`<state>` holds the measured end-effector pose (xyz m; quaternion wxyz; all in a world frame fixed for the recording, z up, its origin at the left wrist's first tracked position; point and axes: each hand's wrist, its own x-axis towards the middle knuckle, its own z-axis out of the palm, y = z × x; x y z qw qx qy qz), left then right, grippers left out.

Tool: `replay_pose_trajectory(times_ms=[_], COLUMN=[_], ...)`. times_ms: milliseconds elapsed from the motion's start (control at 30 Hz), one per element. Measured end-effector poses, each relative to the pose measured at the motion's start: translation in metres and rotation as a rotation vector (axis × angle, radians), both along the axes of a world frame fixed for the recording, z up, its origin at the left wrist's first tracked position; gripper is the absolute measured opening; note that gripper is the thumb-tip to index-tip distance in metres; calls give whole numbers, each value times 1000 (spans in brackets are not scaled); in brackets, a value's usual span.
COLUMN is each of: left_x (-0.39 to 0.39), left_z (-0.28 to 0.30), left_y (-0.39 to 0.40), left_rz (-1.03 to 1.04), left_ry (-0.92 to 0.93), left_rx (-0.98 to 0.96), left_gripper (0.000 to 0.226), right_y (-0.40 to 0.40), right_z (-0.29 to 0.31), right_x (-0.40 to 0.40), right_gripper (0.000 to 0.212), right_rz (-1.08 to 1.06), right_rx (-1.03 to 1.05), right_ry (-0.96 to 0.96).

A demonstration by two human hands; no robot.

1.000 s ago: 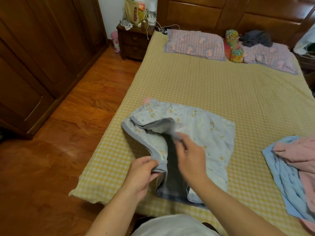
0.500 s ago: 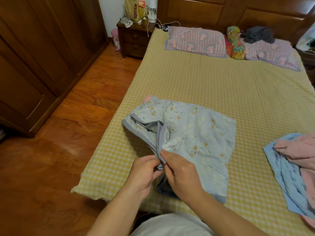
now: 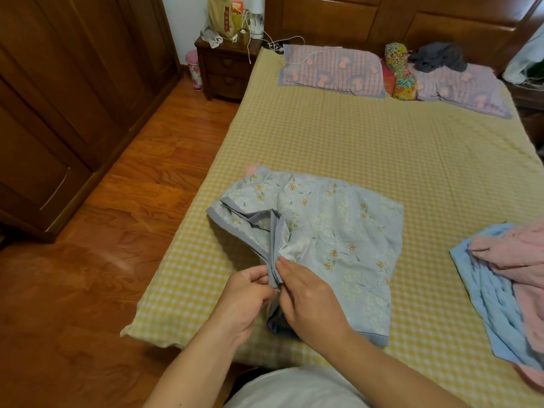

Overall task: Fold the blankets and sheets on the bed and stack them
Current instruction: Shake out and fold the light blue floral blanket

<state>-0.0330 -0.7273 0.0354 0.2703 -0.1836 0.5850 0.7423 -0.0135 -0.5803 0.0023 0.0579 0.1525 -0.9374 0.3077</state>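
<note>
Meanwhile, left hand (image 3: 245,293) and right hand (image 3: 309,298) pinch the grey-trimmed corners of a floral blanket (image 3: 332,240) lying half-folded near the bed (image 3: 382,148) foot (matching edges squarely before folding should keep the stack neat).

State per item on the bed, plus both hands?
floral blanket: partly folded, near corner bunched and lifted
left hand: pinches the blanket's grey edge
right hand: pinches the same edge
blue blanket: crumpled, unfolded
pink blanket: crumpled, lying on the blue blanket
</note>
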Motion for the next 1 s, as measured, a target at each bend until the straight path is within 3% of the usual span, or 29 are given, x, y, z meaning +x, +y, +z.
replay_pose_trajectory(times_ms=[367, 633, 800, 1000], left_x=[-4, -2, -3, -3], left_z=[13, 7, 1, 3], left_y=[-6, -1, -3, -3], left_rz=[-106, -116, -32, 37], left_ry=[177, 185, 125, 51], left_rx=[-174, -229, -211, -123], left_gripper=[51, 41, 33, 31], right_y=[-2, -10, -11, -10], right_z=[8, 10, 16, 11], right_x=[-11, -8, -11, -11], right_gripper=[50, 36, 14, 31], right_rz=[10, -84, -49, -74], right_rx=[-38, -49, -109, -188], right_ry=[-37, -80, -142, -192])
